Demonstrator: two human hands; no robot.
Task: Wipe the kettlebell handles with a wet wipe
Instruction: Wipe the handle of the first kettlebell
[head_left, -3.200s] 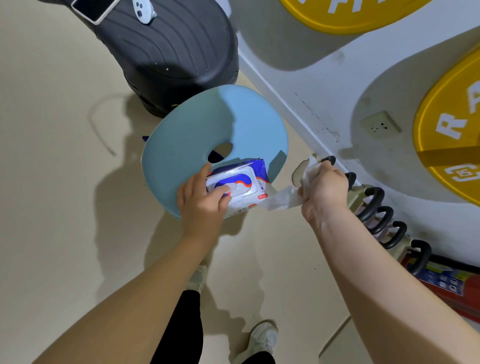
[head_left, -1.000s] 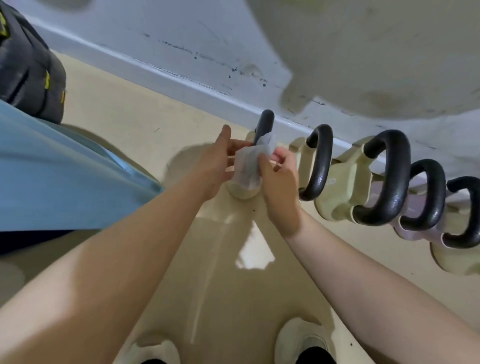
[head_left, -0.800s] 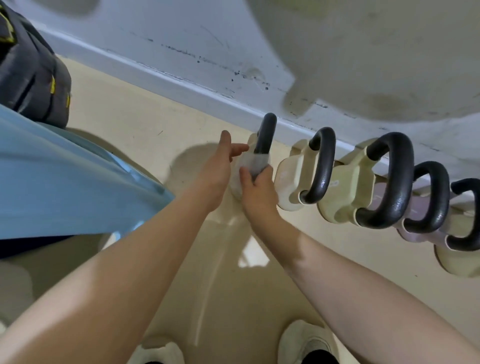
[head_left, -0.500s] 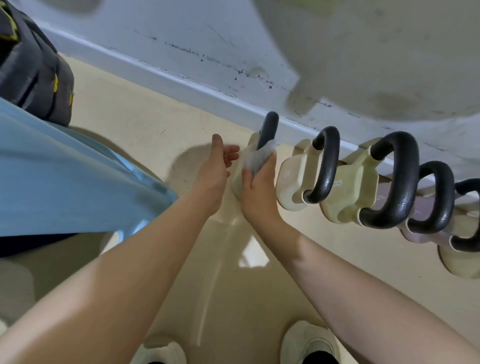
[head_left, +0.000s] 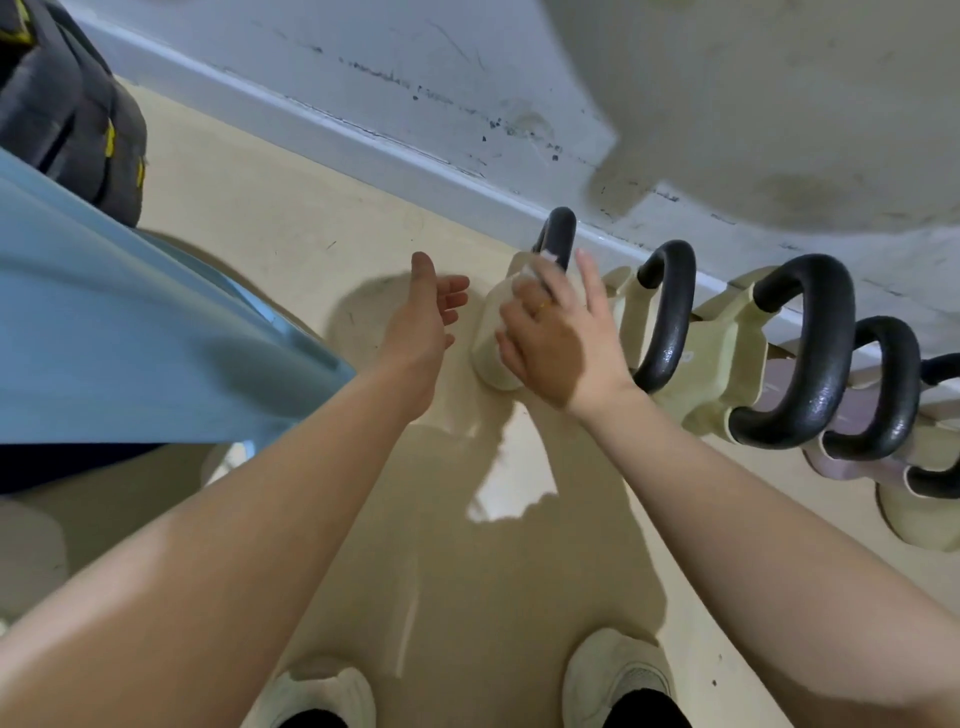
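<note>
The kettlebell handles (head_left: 670, 312) are black, the kettlebell bodies (head_left: 727, 358) pale cream, the wet wipe (head_left: 524, 280) white, the floor (head_left: 260, 218) beige.

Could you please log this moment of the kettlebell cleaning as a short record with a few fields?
Setting: row of kettlebells on a beige floor along a white wall
Right hand: presses a wet wipe against the black handle of the leftmost kettlebell
Left hand: open, beside that kettlebell, holding nothing
Next kettlebell handle: untouched
Also visible: blue cushion, white shoes
</note>
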